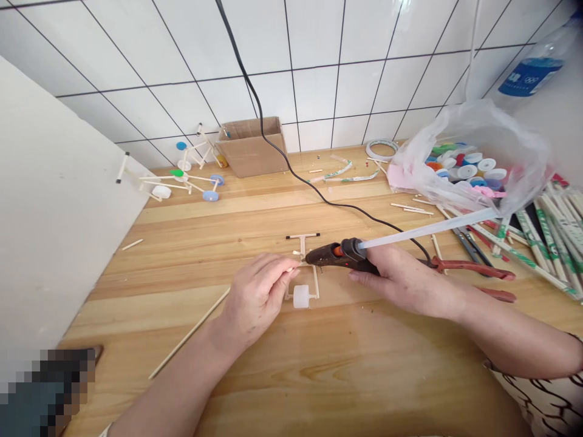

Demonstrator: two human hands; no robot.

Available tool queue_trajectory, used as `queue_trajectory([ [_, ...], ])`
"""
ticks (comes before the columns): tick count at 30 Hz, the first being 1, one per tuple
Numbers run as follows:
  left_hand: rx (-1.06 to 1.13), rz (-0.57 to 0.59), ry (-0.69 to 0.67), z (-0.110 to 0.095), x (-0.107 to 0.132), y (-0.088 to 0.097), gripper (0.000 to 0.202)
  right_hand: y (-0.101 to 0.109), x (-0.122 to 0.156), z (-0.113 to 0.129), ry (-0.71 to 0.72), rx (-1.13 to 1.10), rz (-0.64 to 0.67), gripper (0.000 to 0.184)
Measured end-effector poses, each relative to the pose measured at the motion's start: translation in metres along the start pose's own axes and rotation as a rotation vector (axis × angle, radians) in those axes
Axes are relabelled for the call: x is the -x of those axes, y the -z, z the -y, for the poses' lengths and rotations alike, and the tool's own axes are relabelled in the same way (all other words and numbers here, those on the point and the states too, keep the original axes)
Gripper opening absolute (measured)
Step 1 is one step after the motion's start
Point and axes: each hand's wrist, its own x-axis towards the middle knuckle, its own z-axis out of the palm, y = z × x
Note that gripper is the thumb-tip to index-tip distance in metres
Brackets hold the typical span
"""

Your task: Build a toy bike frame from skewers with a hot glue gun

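A black hot glue gun (339,255) with a long clear glue stick out of its back is gripped in my right hand (405,282). Its nozzle meets a small frame of wooden sticks (316,280) on the table. That frame has a T-shaped end with black tips and a white bottle cap (301,296) as a wheel at the near end. My left hand (259,288) is closed in a pinch at the frame's left side, close to the nozzle. Its fingertips hold what looks like a thin wooden stick, mostly hidden by the fingers.
Finished-looking stick models with cap wheels (211,195) stand at back left beside a cardboard box (252,152). A black cord (300,176) crosses the table. At right lie a plastic bag of bottle caps (514,142), red-handled pliers (478,268), scissors (476,246) and wrapped chopsticks (546,237).
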Motion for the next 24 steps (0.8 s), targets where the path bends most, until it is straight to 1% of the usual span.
queue_trajectory([
  [3, 0.001, -0.001, -0.004, 0.0006, 0.0003, -0.0008, 0.01, 0.0011, -0.0009, 0.0019, -0.03, -0.003, 0.021, 0.019],
  [6, 0.003, -0.008, -0.012, 0.0015, 0.001, -0.0015, 0.009, 0.0034, 0.0003, 0.0015, -0.055, -0.02, 0.01, 0.019],
  [10, 0.012, -0.01, -0.008, 0.0017, 0.0018, -0.0011, 0.01, 0.0049, 0.0025, -0.0002, -0.01, -0.117, -0.045, 0.019],
  [12, 0.003, -0.003, -0.001, 0.0015, 0.0019, -0.0006, 0.011, 0.0054, 0.003, 0.0, 0.003, -0.15, -0.053, 0.019],
  [16, -0.001, -0.007, 0.0, 0.0018, 0.0021, -0.0003, 0.011, 0.008, 0.0039, 0.0015, -0.015, -0.107, -0.008, 0.019],
  [19, 0.016, -0.014, -0.007, 0.0024, 0.0024, -0.0006, 0.012, 0.0089, 0.0047, 0.0011, -0.025, -0.062, -0.016, 0.019],
  [24, -0.003, -0.011, -0.016, 0.0024, 0.0016, -0.0003, 0.011, 0.0057, 0.0043, 0.0019, 0.013, -0.091, 0.029, 0.024],
])
